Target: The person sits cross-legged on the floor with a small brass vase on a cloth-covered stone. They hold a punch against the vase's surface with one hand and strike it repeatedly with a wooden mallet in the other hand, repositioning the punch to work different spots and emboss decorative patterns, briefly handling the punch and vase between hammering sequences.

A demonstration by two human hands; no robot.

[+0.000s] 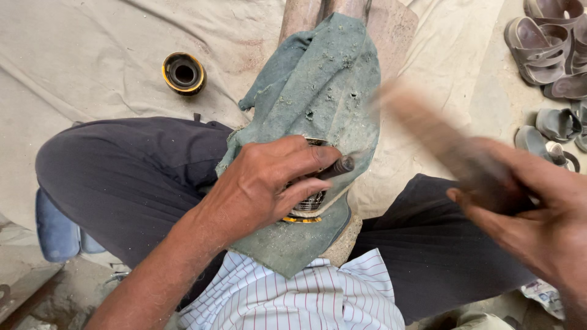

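a: what is the left hand [269,183] doing?

b: it rests on a round metal part [309,201] with a yellow rim, which sits on a green cloth [324,79] over a block between the knees. the fingers [306,156] are closed around a short dark rod [336,166], pinched between thumb and forefinger, its tip pointing to the right over the top of the part.

a: and the right hand [532,214]?

b: it is raised to the right, well apart from the part. its fingers are wrapped tight around a wooden handle [440,137], which slants up and to the left and is blurred, so i cannot tell what kind of head it carries.

a: where does the cloth lie?

b: it drapes down the block from the top of the view towards the striped shirt [293,299], dusty and full of small holes, and the part presses it down near its lower end.

a: anything else around?

b: a second round part [183,73], black with a yellow rim, lies on the pale sheet [79,55] on the ground to the upper left, well apart from both hands. some sandals [550,49] lie at the upper right on the bare floor.
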